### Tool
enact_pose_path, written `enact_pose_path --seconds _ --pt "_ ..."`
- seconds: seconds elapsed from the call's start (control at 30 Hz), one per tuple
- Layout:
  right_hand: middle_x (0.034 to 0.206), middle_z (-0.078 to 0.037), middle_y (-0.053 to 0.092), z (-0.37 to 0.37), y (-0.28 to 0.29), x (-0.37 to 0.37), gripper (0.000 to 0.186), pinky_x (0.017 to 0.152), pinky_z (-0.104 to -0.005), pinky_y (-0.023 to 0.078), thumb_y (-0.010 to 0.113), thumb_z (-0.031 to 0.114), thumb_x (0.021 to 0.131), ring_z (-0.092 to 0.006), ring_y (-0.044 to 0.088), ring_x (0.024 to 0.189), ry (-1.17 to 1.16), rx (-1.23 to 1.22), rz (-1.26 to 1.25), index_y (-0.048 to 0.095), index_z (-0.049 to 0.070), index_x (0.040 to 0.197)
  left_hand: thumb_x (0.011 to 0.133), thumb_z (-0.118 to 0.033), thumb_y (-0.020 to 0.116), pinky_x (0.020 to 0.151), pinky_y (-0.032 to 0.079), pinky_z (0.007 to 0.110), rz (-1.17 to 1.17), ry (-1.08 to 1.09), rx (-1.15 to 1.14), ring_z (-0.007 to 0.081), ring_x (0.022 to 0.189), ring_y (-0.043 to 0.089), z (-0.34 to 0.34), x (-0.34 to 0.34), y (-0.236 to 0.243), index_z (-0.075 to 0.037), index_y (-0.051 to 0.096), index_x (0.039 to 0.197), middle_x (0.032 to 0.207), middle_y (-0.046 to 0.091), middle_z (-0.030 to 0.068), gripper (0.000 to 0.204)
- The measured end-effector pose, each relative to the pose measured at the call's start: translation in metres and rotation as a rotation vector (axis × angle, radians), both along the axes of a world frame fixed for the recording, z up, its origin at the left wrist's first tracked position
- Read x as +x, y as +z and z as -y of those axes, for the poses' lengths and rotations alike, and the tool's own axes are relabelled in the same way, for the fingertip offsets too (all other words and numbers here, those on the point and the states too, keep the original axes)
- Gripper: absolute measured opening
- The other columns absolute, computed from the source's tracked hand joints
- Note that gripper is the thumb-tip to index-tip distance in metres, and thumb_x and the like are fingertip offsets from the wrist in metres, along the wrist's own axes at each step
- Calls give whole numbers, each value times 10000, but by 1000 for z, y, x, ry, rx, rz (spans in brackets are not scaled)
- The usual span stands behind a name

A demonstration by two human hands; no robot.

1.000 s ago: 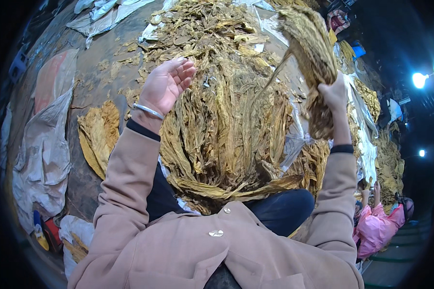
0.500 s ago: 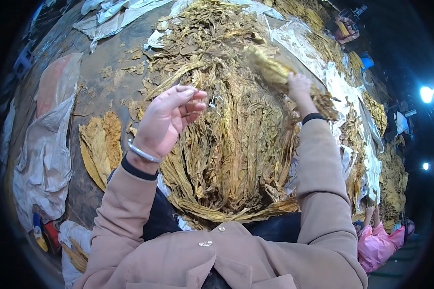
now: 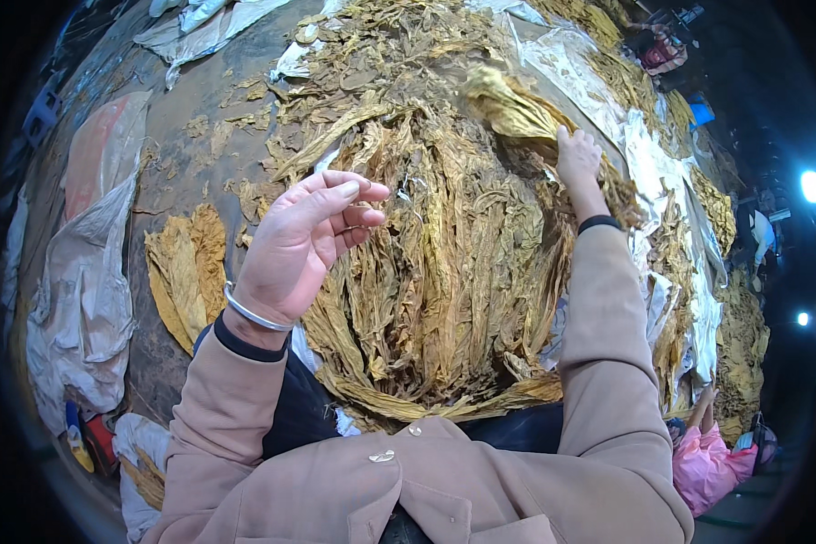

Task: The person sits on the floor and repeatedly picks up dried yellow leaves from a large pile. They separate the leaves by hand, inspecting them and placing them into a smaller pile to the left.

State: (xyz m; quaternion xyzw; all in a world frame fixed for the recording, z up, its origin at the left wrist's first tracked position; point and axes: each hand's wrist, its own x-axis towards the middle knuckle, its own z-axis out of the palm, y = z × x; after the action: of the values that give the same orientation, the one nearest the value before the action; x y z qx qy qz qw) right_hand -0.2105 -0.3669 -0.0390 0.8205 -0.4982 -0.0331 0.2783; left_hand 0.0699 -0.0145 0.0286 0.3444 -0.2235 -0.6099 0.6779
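Note:
My right hand (image 3: 578, 163) is closed round a bundle of dried tobacco leaves (image 3: 517, 107), yellow-brown and crinkled, stretched out over the right side of the heap. The bundle's wide end points away to the upper left; its darker end trails behind my wrist. My left hand (image 3: 304, 240), a bangle on its wrist, is raised above the left part of the heap. Its fingers are loosely bent, with nothing seen in them. Below both hands lies a large heap of dried tobacco leaves (image 3: 444, 263), those nearest me running lengthwise in front of my lap.
A few broad yellow leaves (image 3: 186, 272) lie apart on the brown floor at left. White sacking (image 3: 82, 308) is at the far left, with more white sheeting (image 3: 644, 172) along the right. A person in pink (image 3: 707, 467) works at lower right, near more leaves.
My right hand has moved slightly right with the leaf bundle, whose wide end has spread out more. My left hand has dropped a little and stays loosely bent.

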Motion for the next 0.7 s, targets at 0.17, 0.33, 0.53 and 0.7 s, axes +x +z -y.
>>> enact_pose_path --seconds 0.17,0.33,0.53,0.7 --pt "1014 -142 573 -22 -25 -24 396 817 -415 457 549 57 812 -285 543 1004 69 159 -181 491 93 1202 928 -178 489 783 475 276 -37 -30 -8 128 874 591 1 1 -2 -36 539 1030 1071 607 106 182" --pt "1019 -174 569 -36 39 -37 445 774 -443 474 579 63 736 -341 562 976 -109 39 244 498 154 1164 925 -173 492 786 480 274 -43 -42 -12 130 870 595 -6 -1 2 -36 537 1032 1064 607 102 180" --pt "1020 -179 627 -116 86 -80 554 872 -358 451 677 121 624 -294 604 944 -41 453 1165 531 -33 1135 918 -173 505 778 489 276 -89 -76 -29 133 881 598 -12 -10 8 -43 540 1034 1065 609 102 177" --pt "1129 -216 573 -246 42 -52 751 951 -371 410 722 299 748 -295 547 1047 -319 658 1204 373 -79 1296 909 -164 521 787 496 278 -143 -121 -45 146 884 603 -23 -21 10 -32 554 1044 1059 614 110 191"
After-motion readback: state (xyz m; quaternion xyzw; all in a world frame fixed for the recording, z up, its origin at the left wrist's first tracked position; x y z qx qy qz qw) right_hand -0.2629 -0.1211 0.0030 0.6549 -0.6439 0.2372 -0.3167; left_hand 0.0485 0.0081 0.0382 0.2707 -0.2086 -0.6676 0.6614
